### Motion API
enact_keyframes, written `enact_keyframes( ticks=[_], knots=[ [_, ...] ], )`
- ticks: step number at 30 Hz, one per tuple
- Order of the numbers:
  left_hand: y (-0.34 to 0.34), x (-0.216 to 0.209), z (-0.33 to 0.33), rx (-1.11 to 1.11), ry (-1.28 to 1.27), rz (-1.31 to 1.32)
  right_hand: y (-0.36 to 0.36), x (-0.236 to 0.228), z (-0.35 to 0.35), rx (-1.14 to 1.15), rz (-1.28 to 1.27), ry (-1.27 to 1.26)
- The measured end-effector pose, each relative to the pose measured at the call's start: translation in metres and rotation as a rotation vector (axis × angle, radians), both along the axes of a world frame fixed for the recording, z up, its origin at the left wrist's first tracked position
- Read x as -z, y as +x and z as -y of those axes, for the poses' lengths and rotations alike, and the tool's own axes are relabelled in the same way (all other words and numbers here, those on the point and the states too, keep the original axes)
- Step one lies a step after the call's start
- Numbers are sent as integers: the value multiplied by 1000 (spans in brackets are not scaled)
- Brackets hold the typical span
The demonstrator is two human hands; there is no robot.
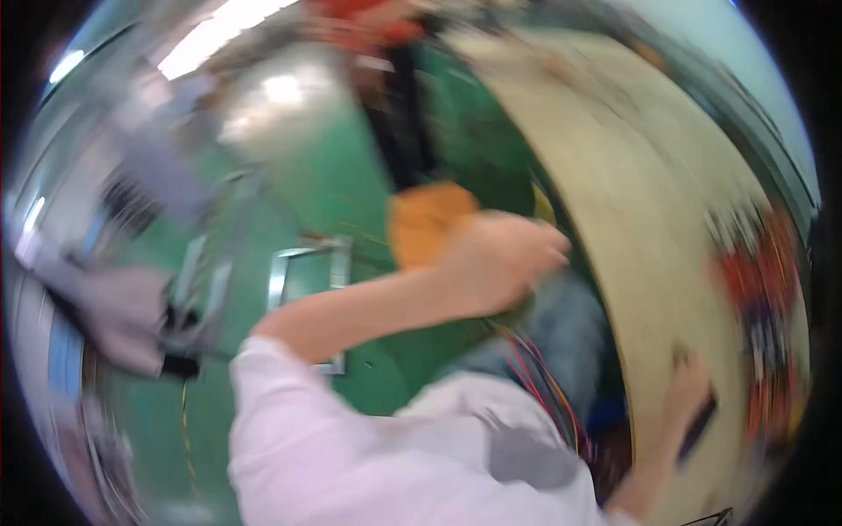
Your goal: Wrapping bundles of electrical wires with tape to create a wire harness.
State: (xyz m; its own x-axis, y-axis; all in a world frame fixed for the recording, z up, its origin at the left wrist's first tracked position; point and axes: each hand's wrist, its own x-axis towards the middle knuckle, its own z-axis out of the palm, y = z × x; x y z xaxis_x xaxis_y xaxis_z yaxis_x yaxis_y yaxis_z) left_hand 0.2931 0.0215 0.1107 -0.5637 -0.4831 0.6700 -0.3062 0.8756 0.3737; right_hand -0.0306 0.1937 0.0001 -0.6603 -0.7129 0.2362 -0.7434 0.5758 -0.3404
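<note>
Head view, badly blurred. Right hand (689,386) at the desk's (614,167) lower end, dark object (699,430) alongside (grip closed on it or not, cannot tell). Left hand (500,263) beyond the desk's left edge; its grip too smeared to read. Best handling: steady, inside the edges.

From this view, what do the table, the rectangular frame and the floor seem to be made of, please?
Table: possibly wood or board, pale tan and matte; blur hides any grain.
Frame: probably bare metal, since its silver sides show bright highlights.
Floor: perhaps painted or coated, green and glossy, with bright patches like reflected light; the base material cannot be told.
</note>
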Motion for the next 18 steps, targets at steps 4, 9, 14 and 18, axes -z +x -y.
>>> enact_keyframes(
  ticks=[4, 9, 14, 18],
  knots=[
    [-35, 30, -22, 307, 464, -329, 53, 18, -87, -184, 732, -289],
    [-105, 88, -65, 813, 551, 236, 99, 71, -150, 98, 954, 234],
    [-145, 170, -93, 725, 867, 453, 117, 145, -167, 537, 1208, 37],
    [-168, 213, -131, 784, 619, 454, 119, 187, -161, 961, 1701, -572]
  ],
)
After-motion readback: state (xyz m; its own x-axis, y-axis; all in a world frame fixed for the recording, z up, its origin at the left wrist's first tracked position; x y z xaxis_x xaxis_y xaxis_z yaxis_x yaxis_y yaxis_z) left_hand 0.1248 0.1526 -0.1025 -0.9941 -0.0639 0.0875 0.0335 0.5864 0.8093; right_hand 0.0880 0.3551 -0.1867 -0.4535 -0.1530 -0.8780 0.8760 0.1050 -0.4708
